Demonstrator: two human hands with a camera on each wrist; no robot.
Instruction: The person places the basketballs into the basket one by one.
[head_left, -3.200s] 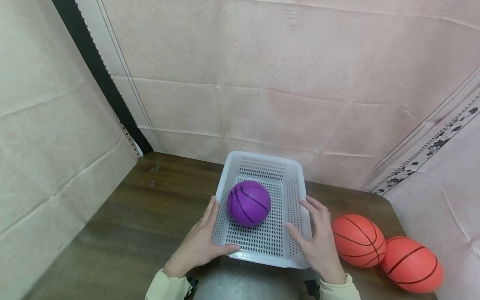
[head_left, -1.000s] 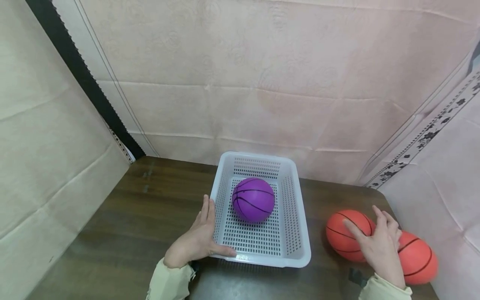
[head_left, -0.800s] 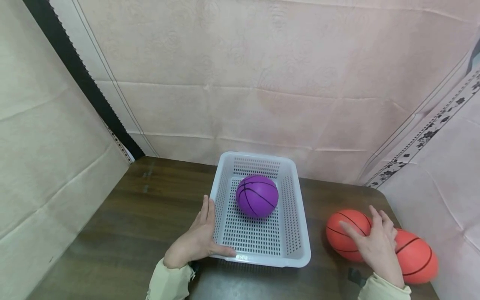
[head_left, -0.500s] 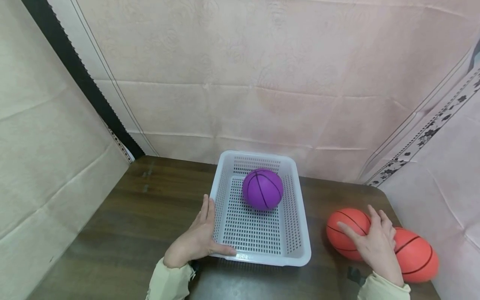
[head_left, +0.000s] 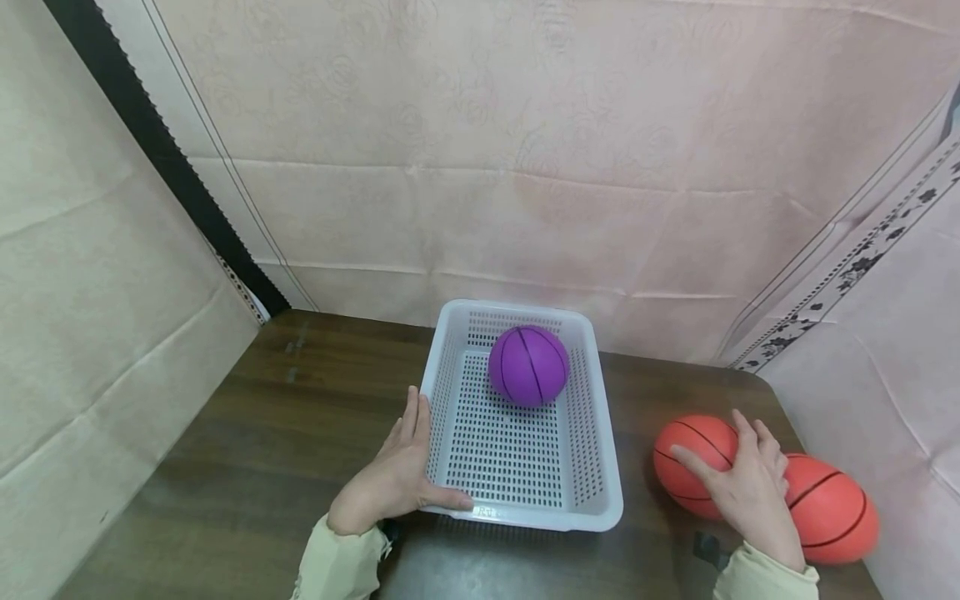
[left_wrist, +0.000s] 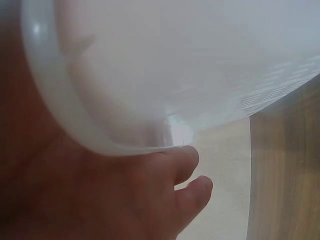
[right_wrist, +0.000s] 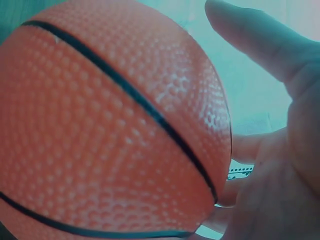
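A small purple basketball [head_left: 528, 367] lies inside a white perforated plastic basket [head_left: 517, 518], near its back end. My left hand [head_left: 393, 479] rests at the basket's near left corner, fingers straight along the left side and thumb over the front rim. The left wrist view shows fingertips at the rim of the basket [left_wrist: 110, 142]. Over at the right, my right hand [head_left: 750, 487] reaches between two orange basketballs, the left one [head_left: 686, 458] and the right one [head_left: 836, 512]. Seen from the right wrist, its thumb stands apart from an orange ball [right_wrist: 115, 130] while other fingers reach behind it.
Everything stands on a dark brown wooden table [head_left: 247, 467]. Pale cloth [head_left: 525, 167] hangs close behind the back edge and at both sides. A small dark patch [head_left: 707, 550] shows near my right wrist.
The purple ball has rolled toward the basket's back right. My right hand has left the basket's right rim for the orange balls, lately shifting slightly left. My left hand stays at the corner.
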